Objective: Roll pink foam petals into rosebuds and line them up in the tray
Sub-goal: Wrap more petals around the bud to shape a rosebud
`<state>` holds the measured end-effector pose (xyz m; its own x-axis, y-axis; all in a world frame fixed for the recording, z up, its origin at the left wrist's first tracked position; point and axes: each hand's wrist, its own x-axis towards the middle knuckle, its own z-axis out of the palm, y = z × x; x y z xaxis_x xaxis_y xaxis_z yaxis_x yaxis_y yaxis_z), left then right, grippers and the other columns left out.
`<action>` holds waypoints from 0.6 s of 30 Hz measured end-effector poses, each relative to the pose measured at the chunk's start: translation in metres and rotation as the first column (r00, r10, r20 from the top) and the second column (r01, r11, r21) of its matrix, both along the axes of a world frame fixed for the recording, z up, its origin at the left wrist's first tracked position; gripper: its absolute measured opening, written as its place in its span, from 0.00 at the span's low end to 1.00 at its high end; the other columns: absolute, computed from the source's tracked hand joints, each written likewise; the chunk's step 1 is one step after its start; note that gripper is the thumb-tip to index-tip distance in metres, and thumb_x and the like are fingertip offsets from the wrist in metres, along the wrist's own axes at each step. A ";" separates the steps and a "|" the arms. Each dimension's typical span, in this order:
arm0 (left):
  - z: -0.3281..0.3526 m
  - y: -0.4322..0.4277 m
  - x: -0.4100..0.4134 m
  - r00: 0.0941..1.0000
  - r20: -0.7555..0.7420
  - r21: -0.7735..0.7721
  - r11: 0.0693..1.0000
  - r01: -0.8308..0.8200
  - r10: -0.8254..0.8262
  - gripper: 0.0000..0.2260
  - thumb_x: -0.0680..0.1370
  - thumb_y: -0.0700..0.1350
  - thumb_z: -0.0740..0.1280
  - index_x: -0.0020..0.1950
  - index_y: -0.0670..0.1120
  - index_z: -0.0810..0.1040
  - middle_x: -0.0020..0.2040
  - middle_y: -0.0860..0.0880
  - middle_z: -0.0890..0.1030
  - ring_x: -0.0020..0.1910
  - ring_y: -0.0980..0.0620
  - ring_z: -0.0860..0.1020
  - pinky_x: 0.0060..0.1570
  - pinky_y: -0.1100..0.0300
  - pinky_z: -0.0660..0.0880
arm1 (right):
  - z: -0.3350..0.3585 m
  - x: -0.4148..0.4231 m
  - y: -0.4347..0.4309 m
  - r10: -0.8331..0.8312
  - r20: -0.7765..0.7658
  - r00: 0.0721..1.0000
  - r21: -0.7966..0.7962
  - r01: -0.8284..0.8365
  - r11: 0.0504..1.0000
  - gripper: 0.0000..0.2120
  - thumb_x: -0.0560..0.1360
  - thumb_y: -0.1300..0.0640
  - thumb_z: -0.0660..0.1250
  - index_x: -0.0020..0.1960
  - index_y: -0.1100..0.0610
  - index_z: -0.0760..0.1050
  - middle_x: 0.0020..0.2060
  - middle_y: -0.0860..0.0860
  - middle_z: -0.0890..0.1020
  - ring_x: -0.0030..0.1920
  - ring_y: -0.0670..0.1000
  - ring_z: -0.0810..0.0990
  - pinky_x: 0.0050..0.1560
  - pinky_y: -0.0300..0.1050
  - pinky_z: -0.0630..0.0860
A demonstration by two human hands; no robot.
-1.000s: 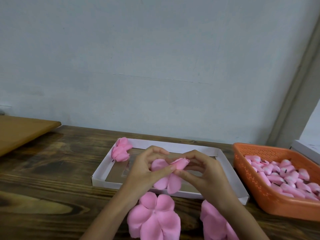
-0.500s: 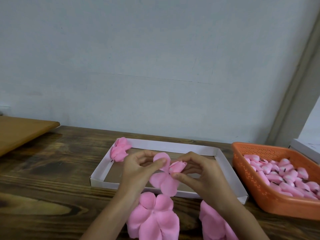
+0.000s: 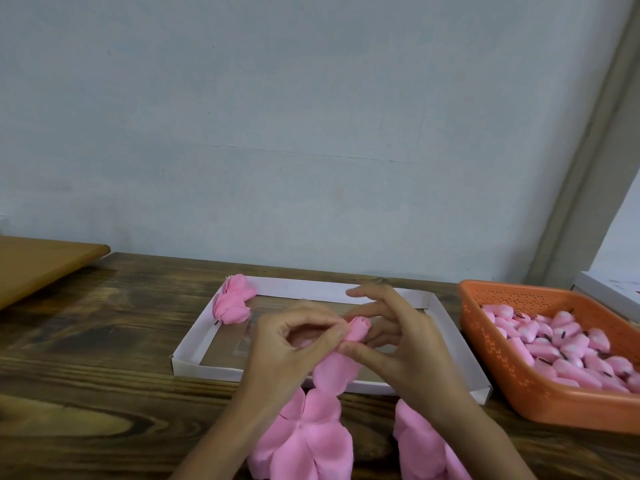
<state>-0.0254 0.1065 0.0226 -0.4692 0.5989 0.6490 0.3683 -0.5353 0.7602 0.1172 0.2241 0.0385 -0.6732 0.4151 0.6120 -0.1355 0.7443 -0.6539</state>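
The left hand (image 3: 291,344) is pinching a half-rolled pink rosebud (image 3: 358,329) at its fingertips. The right hand (image 3: 405,351) is pinching the bud from the other side, with its upper fingers spread. One unrolled petal (image 3: 334,374) is hanging below them, above the white tray (image 3: 194,344). Finished rosebuds (image 3: 233,304), perhaps two, are lying in the tray's far-left corner. Two flat petal sheets (image 3: 304,441) are lying on the dark wooden table (image 3: 104,341) under the wrists. At right, an orange basket (image 3: 485,344) is holding many pink pieces. A pale wall (image 3: 311,133) is rising behind.

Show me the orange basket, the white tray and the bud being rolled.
orange basket (image 3: 571,410), head view, front wall.
white tray (image 3: 190,348), head view, left rim.
bud (image 3: 358,329), head view, rolled tip.
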 end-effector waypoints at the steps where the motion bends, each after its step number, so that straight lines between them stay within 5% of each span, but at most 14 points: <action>1: 0.000 0.000 -0.001 1.000 -0.004 -0.011 1.000 -0.002 0.002 0.05 0.73 0.47 0.75 0.46 0.48 0.89 0.45 0.46 0.86 0.47 0.49 0.85 0.47 0.63 0.79 | 0.001 0.000 0.000 0.002 0.002 1.000 0.018 -0.002 1.000 0.25 0.71 0.57 0.81 0.63 0.44 0.77 0.48 0.42 0.86 0.44 0.50 0.87 0.45 0.43 0.84; 6: 0.000 -0.002 -0.005 0.986 0.094 -0.077 0.987 0.142 -0.135 0.11 0.73 0.47 0.77 0.54 0.49 0.87 0.52 0.45 0.87 0.53 0.48 0.86 0.52 0.62 0.80 | 0.002 0.000 0.002 -0.026 -0.027 0.999 0.066 0.028 0.997 0.18 0.72 0.57 0.80 0.54 0.40 0.80 0.43 0.41 0.86 0.40 0.47 0.87 0.41 0.36 0.81; 9: 0.000 -0.001 -0.013 0.985 0.160 -0.232 0.967 0.106 -0.069 0.20 0.69 0.46 0.82 0.60 0.51 0.83 0.53 0.48 0.87 0.53 0.50 0.86 0.51 0.62 0.80 | 0.003 0.002 0.009 -0.066 -0.036 0.997 0.006 0.066 0.998 0.16 0.72 0.59 0.80 0.52 0.42 0.80 0.42 0.42 0.87 0.40 0.48 0.87 0.40 0.39 0.82; 13: -0.003 0.000 -0.024 0.962 0.270 -0.334 0.941 0.057 0.037 0.11 0.69 0.37 0.81 0.47 0.48 0.87 0.45 0.46 0.88 0.45 0.50 0.86 0.41 0.61 0.82 | 0.001 0.004 0.015 -0.046 -0.020 0.999 -0.069 0.044 0.997 0.10 0.73 0.60 0.78 0.49 0.49 0.82 0.45 0.44 0.88 0.42 0.52 0.87 0.43 0.51 0.85; 18: -0.001 0.001 -0.021 0.940 0.326 -0.214 0.976 -0.029 0.100 0.11 0.71 0.33 0.78 0.43 0.50 0.88 0.42 0.47 0.88 0.41 0.55 0.85 0.40 0.67 0.78 | -0.003 0.002 0.014 -0.034 0.009 0.999 -0.060 0.034 0.998 0.08 0.72 0.59 0.79 0.49 0.52 0.83 0.45 0.44 0.87 0.42 0.52 0.87 0.44 0.51 0.85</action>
